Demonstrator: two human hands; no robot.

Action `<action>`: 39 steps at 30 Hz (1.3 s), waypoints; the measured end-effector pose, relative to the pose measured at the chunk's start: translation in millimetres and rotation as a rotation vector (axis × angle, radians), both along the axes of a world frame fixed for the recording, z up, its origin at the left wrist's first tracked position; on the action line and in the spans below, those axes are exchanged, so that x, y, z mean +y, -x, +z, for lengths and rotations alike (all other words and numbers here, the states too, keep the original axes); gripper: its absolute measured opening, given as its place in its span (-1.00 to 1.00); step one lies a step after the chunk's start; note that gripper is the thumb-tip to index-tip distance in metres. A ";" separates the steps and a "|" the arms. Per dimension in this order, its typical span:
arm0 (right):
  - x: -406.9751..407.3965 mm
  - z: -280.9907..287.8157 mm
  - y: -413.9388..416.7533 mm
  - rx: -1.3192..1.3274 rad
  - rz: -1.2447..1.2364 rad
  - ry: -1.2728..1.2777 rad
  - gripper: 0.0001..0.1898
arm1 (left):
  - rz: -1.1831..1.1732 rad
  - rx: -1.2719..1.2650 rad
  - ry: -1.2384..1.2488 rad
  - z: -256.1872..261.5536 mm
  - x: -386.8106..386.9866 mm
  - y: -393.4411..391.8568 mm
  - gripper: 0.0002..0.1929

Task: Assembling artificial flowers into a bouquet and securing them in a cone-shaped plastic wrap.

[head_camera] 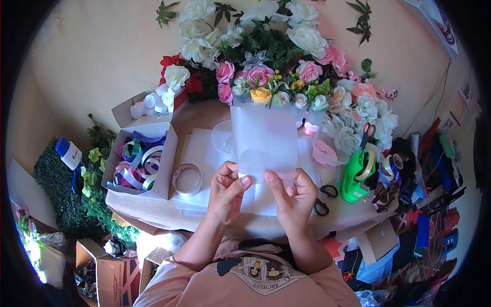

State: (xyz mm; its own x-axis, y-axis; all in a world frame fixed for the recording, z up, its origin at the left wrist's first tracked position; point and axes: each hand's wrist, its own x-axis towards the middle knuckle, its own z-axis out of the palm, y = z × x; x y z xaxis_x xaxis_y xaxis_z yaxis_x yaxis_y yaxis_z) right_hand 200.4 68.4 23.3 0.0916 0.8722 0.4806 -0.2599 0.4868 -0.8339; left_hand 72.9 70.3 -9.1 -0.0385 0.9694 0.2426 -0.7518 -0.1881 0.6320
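A translucent white sheet is held up over the table, its near edge pinched by both hands. My left hand grips the lower left corner between thumb and fingers. On the lower right, my right hand has its thumb on the sheet and its fingers behind it. The sheet's left side looks curled. Beneath lie flat white sheets, partly hidden by my hands. Left of my left hand stands a roll of clear tape. Black-handled scissors lie to the right of my right hand, blades not visible.
On the left, a white box contains ribbon rolls. A green tape dispenser holding red-handled scissors stands at right. Artificial flowers line the back; a clear container holds something pink. Cardboard boxes sit below the table.
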 end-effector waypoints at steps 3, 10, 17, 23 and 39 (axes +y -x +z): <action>0.0 -1.8 -0.5 -0.038 -0.018 -0.008 -0.91 | -0.008 -0.017 0.014 -0.4 0.0 -0.2 -0.82; 1.0 0.1 0.5 -0.047 0.006 -0.024 -0.90 | -0.028 -0.044 0.022 -4.7 -0.5 -0.9 -0.79; 5.5 -1.0 -6.5 0.021 0.161 0.031 -0.90 | -0.082 0.003 0.053 1.4 -2.6 -2.1 -0.38; 8.0 -5.1 -9.9 0.052 0.203 0.117 -0.90 | -0.100 0.004 0.060 4.3 -4.1 -0.8 -0.34; 6.3 -1.1 -8.4 -0.010 0.130 0.059 -0.90 | -0.045 0.081 0.014 -0.7 -1.9 -3.8 -0.34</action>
State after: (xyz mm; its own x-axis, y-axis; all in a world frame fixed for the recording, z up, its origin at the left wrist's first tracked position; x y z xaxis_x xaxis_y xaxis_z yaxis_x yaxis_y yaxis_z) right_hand 208.8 74.7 22.2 -0.0284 0.9031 0.4284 -0.3086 0.3997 -0.8631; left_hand 76.7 68.4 -9.8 0.0246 0.9729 0.2298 -0.7055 -0.1459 0.6935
